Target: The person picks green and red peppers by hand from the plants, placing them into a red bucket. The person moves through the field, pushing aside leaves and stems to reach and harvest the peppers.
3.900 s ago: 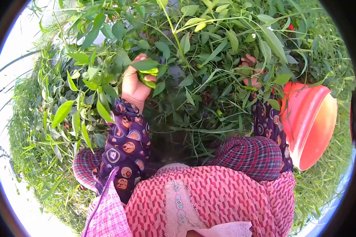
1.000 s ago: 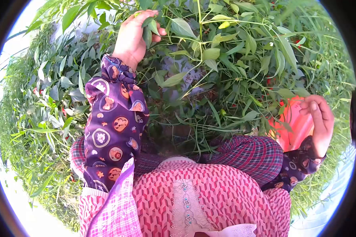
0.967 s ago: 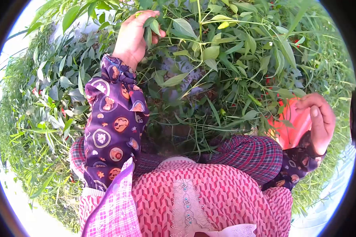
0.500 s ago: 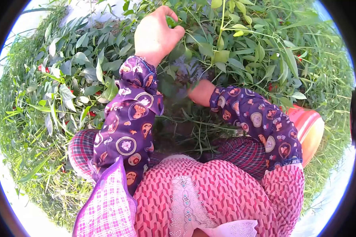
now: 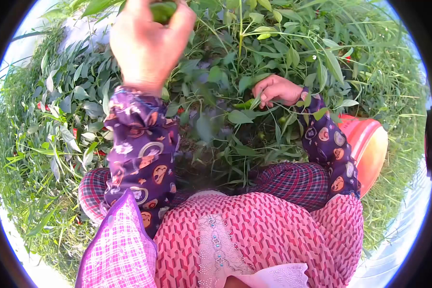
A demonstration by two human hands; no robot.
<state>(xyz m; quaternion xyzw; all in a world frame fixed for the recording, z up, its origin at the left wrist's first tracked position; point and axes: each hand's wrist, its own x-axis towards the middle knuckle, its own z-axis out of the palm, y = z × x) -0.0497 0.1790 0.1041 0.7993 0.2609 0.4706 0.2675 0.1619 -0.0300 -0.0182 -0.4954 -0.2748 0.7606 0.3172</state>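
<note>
Beside leafy plants [image 5: 240,116], a printed sleeve [image 5: 338,149] part-hides a smooth red bucket [image 5: 369,137], the blurred left hand [image 5: 146,45], cut off above, curls round a glossy pepper [image 5: 163,13], and the right hand [image 5: 279,90] bunches its fingers, hold unclear, against a slender pepper [image 5: 244,103] among leaves.

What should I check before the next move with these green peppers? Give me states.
1. Bare left hand holding the glossy dark-green pepper: ok.
2. Left hand fully in frame: not ok, the top edge cuts it off.
3. Bare right hand gripping the slender bright-green pepper: cannot tell; it is right beside it.
4. Round orange-red bucket nearby: ok, on the person's right.
5. Bucket's contents: cannot tell.
</note>
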